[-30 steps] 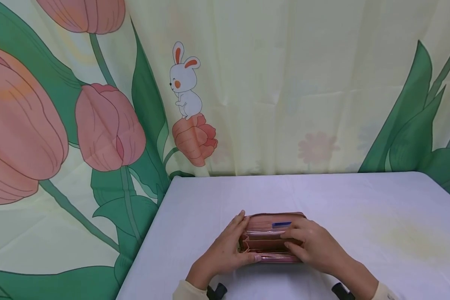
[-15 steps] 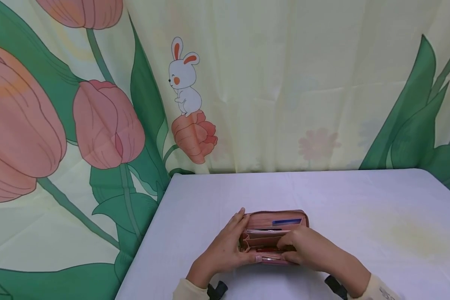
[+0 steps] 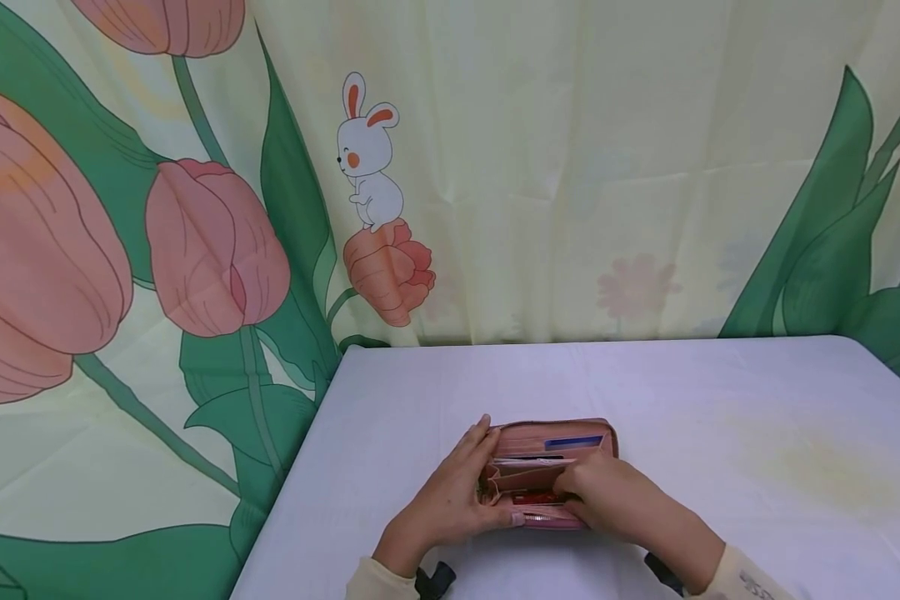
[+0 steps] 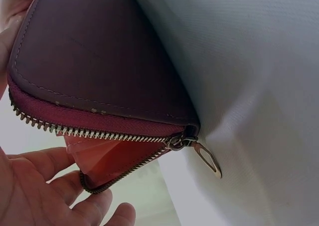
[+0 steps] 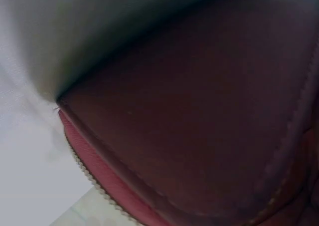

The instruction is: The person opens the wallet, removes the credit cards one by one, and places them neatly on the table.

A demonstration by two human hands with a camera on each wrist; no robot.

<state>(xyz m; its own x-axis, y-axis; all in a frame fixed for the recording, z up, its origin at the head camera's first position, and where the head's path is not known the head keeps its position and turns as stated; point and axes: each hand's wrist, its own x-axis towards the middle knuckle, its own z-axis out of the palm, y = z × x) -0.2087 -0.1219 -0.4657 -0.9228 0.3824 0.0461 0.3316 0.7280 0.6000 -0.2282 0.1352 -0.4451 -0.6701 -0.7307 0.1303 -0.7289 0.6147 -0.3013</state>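
A pink zip-around wallet [image 3: 527, 481] stands unzipped on the white table, its compartments facing up. My left hand [image 3: 450, 504] holds its left end, thumb on the near edge and fingers spread against the far flap. Fingers of my right hand [image 3: 618, 498] dip into the near compartment at the right, fingertips hidden; I cannot tell whether they pinch anything. Beside them shows a small red item [image 3: 534, 498]. A blue card [image 3: 572, 443] sits in a far-flap slot. The left wrist view shows the dark outer cover [image 4: 99, 51] and a zipper pull [image 4: 207, 160].
The white-covered table [image 3: 720, 417] extends behind and to the right of the wallet. Behind it hangs a curtain [image 3: 570, 167] printed with tulips and a rabbit. Dark wrist straps [image 3: 437, 581] show at both sleeves.
My right hand has moved from the middle dividers down and toward the near compartment, its fingers going deeper. The blue card and the red item have come into fuller view. The left hand stays put.
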